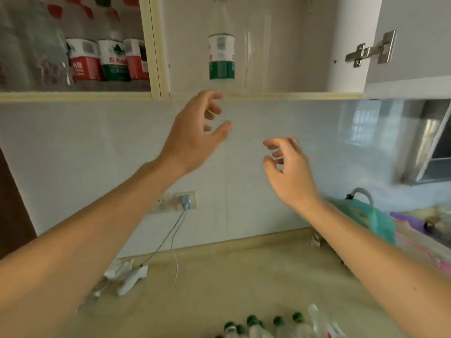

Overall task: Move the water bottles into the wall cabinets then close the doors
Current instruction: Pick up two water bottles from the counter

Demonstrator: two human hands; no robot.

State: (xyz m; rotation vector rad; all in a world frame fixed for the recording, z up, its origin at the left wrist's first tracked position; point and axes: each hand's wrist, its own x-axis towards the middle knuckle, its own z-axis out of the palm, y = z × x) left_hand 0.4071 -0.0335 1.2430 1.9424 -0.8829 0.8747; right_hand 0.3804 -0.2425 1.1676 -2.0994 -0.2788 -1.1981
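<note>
A green-labelled water bottle (221,54) stands upright at the front of the open right wall cabinet (280,95). Just below the cabinet's bottom edge my left hand (197,132) is raised, fingers loosely curled and holding nothing. My right hand (290,172) hovers lower and to the right, also loosely curled and empty. The left cabinet compartment (73,96) holds several bottles with red and green labels (113,61). Several green-capped bottles (268,325) stand on the counter at the bottom edge of the view.
The open cabinet door (410,45) with its metal hinge (371,50) hangs at the upper right. On the tiled wall a socket (175,202) carries a plug and trailing cables. A teal bag (363,215) and a tap (361,193) are at the right, beside the beige counter (219,276).
</note>
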